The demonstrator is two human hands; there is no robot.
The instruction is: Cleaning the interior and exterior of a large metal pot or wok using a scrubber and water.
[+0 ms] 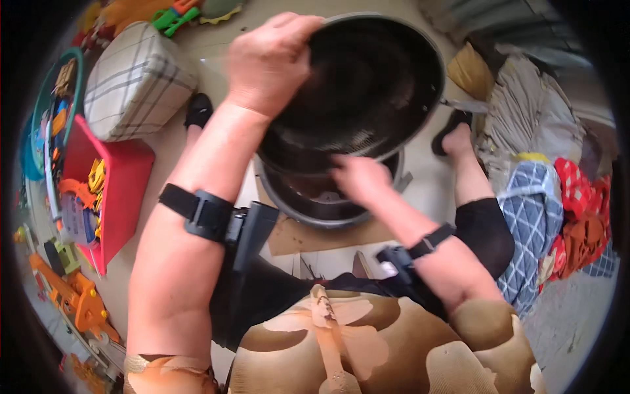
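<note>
My left hand (272, 62) is closed on the upper left rim of a large black wok (367, 79), which is held tilted with its dark inside facing me. A short metal handle (466, 105) sticks out from the wok's right side. Down at the wok's lower edge is my right hand (364, 180), its fingers curled in and somewhat blurred. Whether those fingers hold anything is hidden. Below the wok stands a second dark, round pan (321, 220), partly covered by it, on a brown board (295, 238).
At the left are a red bin (121, 190) of toys, a teal basket (77, 72) and a plaid cushion (141, 82). Crumpled grey cloth (525, 111), a blue checked cloth (531, 203) and red cloth (581, 197) lie at the right. My feet flank the pans.
</note>
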